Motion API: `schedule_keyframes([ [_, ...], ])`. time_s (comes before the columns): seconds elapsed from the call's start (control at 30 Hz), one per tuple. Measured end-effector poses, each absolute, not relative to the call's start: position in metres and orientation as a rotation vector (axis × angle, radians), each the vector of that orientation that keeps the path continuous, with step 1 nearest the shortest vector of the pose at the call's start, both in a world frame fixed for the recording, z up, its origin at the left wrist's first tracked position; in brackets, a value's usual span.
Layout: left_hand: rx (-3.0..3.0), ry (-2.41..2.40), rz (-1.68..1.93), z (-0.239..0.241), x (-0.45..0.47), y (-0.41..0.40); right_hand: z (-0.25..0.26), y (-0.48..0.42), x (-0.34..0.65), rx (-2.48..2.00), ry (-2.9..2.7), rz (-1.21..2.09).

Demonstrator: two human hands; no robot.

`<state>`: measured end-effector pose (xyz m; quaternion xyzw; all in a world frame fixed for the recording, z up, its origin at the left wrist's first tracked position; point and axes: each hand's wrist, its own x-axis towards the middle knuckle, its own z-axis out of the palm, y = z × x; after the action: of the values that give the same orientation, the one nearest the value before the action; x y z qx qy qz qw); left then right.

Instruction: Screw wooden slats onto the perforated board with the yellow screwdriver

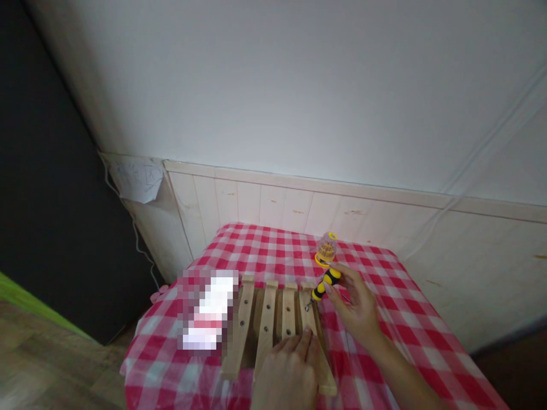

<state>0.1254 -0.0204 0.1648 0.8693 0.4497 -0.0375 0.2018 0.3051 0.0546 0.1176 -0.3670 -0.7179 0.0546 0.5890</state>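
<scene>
A slatted wooden rack [265,324] lies flat on a red-and-white checked tablecloth [384,319]. My left hand [287,373] rests palm down on the rack's near slats, fingers stretched flat. My right hand [356,304] is closed around a yellow-and-black screwdriver [325,283], whose tip points down at the right-hand slat near a screw hole. A clear yellow-based screwdriver bit holder [326,249] stands upright just behind the screwdriver.
A blurred-out pink and white object [208,312] lies left of the rack. The table stands against a white panelled wall [299,208]. A dark panel [47,216] and wooden floor [51,364] lie to the left.
</scene>
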Motion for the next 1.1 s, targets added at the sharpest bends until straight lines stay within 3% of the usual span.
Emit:
schedule_keyframes([
  [1.1,2.508,1.259,0.073,0.147,0.122,-0.024,0.118,0.05,0.305,-0.862,-1.682,0.162],
])
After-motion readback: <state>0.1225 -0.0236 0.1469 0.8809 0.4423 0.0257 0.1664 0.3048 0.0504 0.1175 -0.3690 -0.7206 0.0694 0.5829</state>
